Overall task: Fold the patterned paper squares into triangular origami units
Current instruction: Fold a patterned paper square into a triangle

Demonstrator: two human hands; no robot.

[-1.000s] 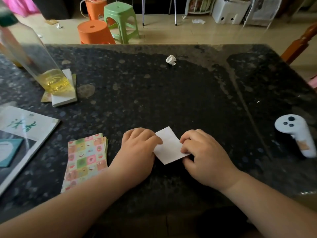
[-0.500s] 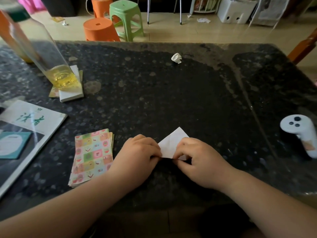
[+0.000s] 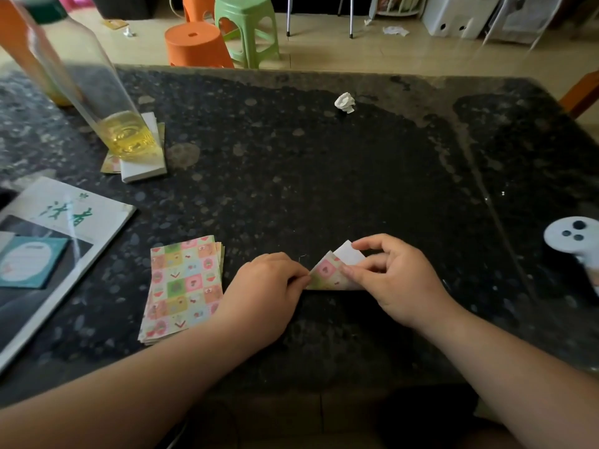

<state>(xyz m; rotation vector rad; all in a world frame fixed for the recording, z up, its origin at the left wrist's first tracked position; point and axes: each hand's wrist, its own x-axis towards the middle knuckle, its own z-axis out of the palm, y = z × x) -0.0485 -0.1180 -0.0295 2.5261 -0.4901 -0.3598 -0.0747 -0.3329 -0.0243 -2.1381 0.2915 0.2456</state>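
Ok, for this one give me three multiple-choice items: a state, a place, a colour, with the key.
1. The sheet between the left hand and the right hand is: A. flat, unfolded; B. partly folded, patterned flap over white side; C. crumpled.
2. The stack of patterned squares lies: A. right of the right hand; B. left of the left hand; C. beyond the sheet.
3. The liquid in the bottle is: A. yellow; B. red; C. blue.
Key: 1 B, a patterned triangle shows with white behind; 2 B, it sits by the left forearm; 3 A, yellow pools at the base.
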